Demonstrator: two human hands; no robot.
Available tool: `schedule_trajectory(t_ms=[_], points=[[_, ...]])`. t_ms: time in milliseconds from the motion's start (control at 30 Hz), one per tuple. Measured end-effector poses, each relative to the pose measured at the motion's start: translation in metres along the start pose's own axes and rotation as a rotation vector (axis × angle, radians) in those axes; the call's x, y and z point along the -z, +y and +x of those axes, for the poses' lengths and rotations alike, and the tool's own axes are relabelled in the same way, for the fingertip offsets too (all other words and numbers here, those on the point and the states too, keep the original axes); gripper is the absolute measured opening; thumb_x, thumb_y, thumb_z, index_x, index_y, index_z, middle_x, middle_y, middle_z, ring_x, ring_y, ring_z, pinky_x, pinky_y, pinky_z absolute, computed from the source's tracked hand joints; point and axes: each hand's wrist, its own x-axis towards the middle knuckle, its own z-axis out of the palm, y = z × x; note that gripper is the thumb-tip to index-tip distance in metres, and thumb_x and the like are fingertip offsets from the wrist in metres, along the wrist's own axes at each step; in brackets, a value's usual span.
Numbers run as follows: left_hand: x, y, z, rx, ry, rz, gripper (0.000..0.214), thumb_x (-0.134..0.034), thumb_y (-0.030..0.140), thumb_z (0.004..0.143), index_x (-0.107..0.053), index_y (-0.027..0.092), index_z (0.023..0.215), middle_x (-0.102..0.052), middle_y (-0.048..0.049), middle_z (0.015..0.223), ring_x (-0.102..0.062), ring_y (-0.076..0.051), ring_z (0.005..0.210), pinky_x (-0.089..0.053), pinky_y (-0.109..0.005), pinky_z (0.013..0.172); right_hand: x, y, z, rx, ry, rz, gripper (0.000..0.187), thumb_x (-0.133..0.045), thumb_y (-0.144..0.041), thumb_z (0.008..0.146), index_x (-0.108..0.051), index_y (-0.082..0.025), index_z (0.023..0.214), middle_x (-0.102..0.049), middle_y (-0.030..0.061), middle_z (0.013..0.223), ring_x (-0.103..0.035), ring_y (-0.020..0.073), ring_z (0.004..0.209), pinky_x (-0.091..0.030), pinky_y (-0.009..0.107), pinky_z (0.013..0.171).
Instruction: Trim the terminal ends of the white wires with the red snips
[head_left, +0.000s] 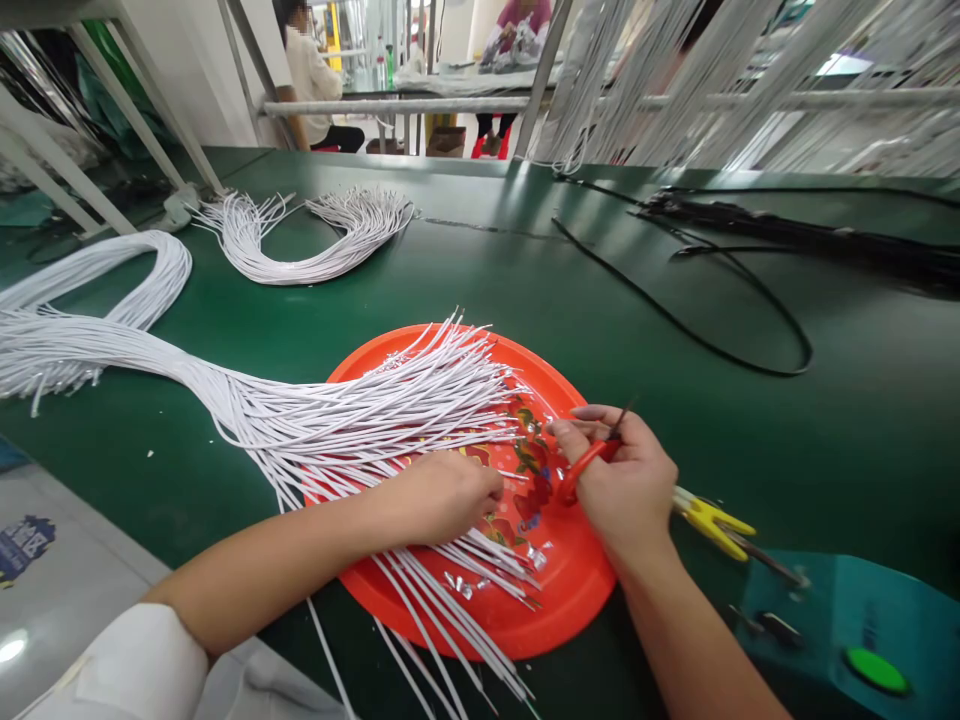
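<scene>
As the loose ends of a bundle of white wires (360, 400) are fanned across a round red tray (581, 590) on a green counter (487, 285), red-handled scissors (581, 470) are grasped in the right hand (626, 480), blades turned up and away from the wires. The left hand (450, 495) is laid over the bundle with its fingers curled; whether a wire is gripped beneath them cannot be told. Shiny scraps (459, 585) are scattered on the tray near the wire tips, and a yellow-handled tool (712, 525) is set down beyond the right wrist. By all appearances, the wire ends are being sorted and worked one by one. For such a step, a single end would need to be parted from its neighbours and brought to the right fingertips, with the blades kept clear.
</scene>
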Motion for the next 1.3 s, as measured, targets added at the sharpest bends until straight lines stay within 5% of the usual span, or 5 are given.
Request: schedule_trajectory(t_ms=[233, 433, 800, 1133, 1300], points=[[0.0, 0.001, -0.001, 0.116, 0.117, 0.1, 0.03, -0.052, 0.028, 0.083, -0.046, 0.016, 0.11, -0.052, -0.0081, 0.106, -0.054, -0.019, 0.09, -0.045, -0.029, 0.073, 0.0, 0.003, 0.001, 0.017, -0.019, -0.021, 0.024, -0.068, -0.034, 0.064, -0.056, -0.02, 0.079, -0.059, -0.0011, 0.066, -0.057, 0.0135, 0.06, -0.048, 0.027, 0.059], [-0.005, -0.005, 0.002, 0.061, 0.126, 0.124, 0.017, -0.045, 0.029, 0.087, -0.054, 0.015, 0.082, -0.059, -0.0062, 0.083, -0.053, -0.019, 0.079, -0.042, -0.032, 0.073, -0.001, 0.003, 0.001, 0.011, -0.007, -0.005, 0.023, -0.068, -0.034, 0.063, -0.056, -0.02, 0.078, -0.058, -0.0009, 0.065, -0.056, 0.0139, 0.06, -0.047, 0.027, 0.059], [0.004, 0.004, 0.006, 0.145, 0.622, -0.575, 0.026, -0.046, 0.026, 0.087, -0.065, 0.019, 0.103, -0.066, -0.002, 0.075, -0.058, -0.012, 0.07, -0.044, -0.023, 0.069, 0.001, -0.009, -0.009, -0.019, -0.078, 0.136, 0.028, -0.072, -0.033, 0.061, -0.057, -0.02, 0.08, -0.064, 0.0011, 0.069, -0.062, 0.0148, 0.062, -0.051, 0.029, 0.062], [0.002, 0.005, 0.007, 0.193, 0.516, -0.476, 0.023, -0.048, 0.02, 0.081, -0.071, 0.017, 0.083, -0.064, -0.0022, 0.067, -0.055, -0.012, 0.064, -0.04, -0.022, 0.062, -0.001, -0.016, -0.022, 0.097, -0.121, -0.007, 0.024, -0.071, -0.035, 0.065, -0.058, -0.02, 0.079, -0.065, 0.0022, 0.071, -0.062, 0.0153, 0.063, -0.05, 0.027, 0.059], [-0.003, 0.005, 0.008, 0.27, 0.497, -0.708, 0.022, -0.055, 0.029, 0.078, -0.068, 0.017, 0.091, -0.067, -0.0018, 0.076, -0.056, -0.012, 0.066, -0.042, -0.022, 0.062, 0.001, -0.007, -0.024, 0.166, -0.117, -0.161, 0.023, -0.068, -0.037, 0.069, -0.059, -0.021, 0.083, -0.066, 0.0028, 0.076, -0.061, 0.0159, 0.067, -0.048, 0.028, 0.063]])
